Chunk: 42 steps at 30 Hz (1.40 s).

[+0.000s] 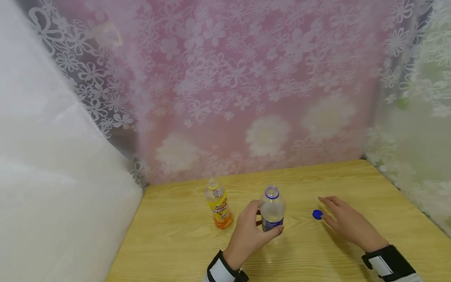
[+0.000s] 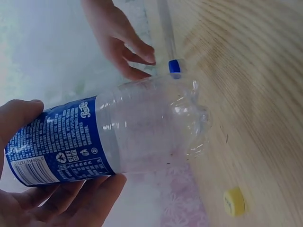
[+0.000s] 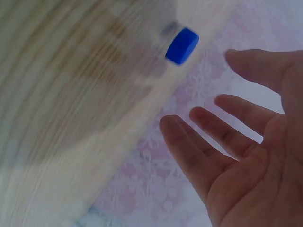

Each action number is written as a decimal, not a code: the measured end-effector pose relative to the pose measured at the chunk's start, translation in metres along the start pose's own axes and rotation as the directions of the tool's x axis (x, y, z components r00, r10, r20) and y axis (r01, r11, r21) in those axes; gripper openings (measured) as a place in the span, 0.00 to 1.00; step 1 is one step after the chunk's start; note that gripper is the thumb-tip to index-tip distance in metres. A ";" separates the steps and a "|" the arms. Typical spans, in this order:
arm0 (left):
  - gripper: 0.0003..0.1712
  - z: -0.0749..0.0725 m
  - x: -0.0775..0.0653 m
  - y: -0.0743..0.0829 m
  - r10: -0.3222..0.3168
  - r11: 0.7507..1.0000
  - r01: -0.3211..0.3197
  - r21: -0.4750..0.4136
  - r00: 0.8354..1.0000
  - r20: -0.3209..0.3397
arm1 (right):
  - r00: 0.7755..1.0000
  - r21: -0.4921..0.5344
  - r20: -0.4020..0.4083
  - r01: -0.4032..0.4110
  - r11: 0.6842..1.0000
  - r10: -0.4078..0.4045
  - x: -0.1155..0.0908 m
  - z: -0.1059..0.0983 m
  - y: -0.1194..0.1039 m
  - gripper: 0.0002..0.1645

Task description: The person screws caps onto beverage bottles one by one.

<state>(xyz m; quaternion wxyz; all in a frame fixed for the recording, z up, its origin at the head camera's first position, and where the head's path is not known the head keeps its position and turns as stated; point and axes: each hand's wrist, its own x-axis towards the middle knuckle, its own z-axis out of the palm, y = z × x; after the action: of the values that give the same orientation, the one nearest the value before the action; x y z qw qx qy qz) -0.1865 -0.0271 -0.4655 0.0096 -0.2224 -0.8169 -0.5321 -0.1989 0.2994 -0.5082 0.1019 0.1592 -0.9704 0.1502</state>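
Note:
My left hand grips a clear plastic bottle with a blue Pepsi label, fingers and thumb curled round the label. The bottle's mouth is uncapped, with a blue ring at its neck. My right hand has its fingers spread, close beside a blue bottle cap on the table. In the right wrist view that cap lies a little beyond the fingertips, and nothing is in the palm. A second bottle, yellow-labelled with some orange liquid at the bottom, stands uncapped left of my left hand.
The wooden table meets a pink floral curtain at the back and white sheeting on the left. A yellow cap lies on the table in the left wrist view. Pale green curtain hangs along the right edge.

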 end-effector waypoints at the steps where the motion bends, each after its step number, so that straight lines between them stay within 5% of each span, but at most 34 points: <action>1: 0.34 -0.005 -0.005 0.001 -0.001 1.000 0.001 0.003 1.000 0.004 | 1.000 -0.001 0.023 0.000 1.000 0.000 0.004 0.003 0.000 0.34; 7: 0.32 -0.024 -0.031 0.003 -0.003 0.999 0.003 0.038 1.000 0.009 | 0.990 -0.002 0.141 0.003 1.000 -0.002 0.024 0.021 0.000 0.31; 16: 0.33 -0.034 -0.039 -0.003 0.051 0.998 -0.052 0.044 0.999 0.018 | 0.990 0.064 0.119 0.066 0.996 -0.073 0.036 0.036 0.002 0.17; 20: 0.33 -0.034 -0.039 -0.005 0.066 0.997 -0.067 0.049 0.998 0.021 | 0.993 0.091 0.102 0.044 0.995 -0.053 0.037 0.024 -0.006 0.15; 25: 0.33 -0.032 -0.038 -0.007 0.064 0.997 -0.066 0.042 0.997 0.032 | 0.993 0.163 -0.022 0.119 0.979 -0.117 0.039 -0.022 -0.048 0.15; 29: 0.32 -0.031 -0.037 -0.010 0.061 0.997 -0.062 0.053 0.998 0.025 | 0.957 0.150 -0.158 0.267 0.952 -0.243 0.043 -0.068 -0.094 0.18; 34: 0.32 -0.027 -0.034 -0.014 0.058 0.997 -0.060 0.051 0.997 0.044 | 0.882 0.164 -0.261 0.441 0.882 -0.392 0.042 -0.107 -0.144 0.26; 39: 0.32 -0.024 -0.032 -0.015 0.057 0.997 -0.061 0.053 0.997 0.059 | 0.812 0.192 -0.283 0.569 0.800 -0.510 0.045 -0.119 -0.177 0.29; 42: 0.32 -0.022 -0.031 -0.013 0.062 0.996 -0.065 0.059 0.996 0.061 | 0.794 0.178 -0.275 0.596 0.783 -0.542 0.047 -0.119 -0.184 0.30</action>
<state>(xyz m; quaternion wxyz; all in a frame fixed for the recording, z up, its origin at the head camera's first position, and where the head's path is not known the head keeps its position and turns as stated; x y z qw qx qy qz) -0.1685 -0.0618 -0.4747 0.0089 -0.2636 -0.8251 -0.4996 -0.1617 0.1586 -0.3378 0.2226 0.4411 -0.8321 0.2519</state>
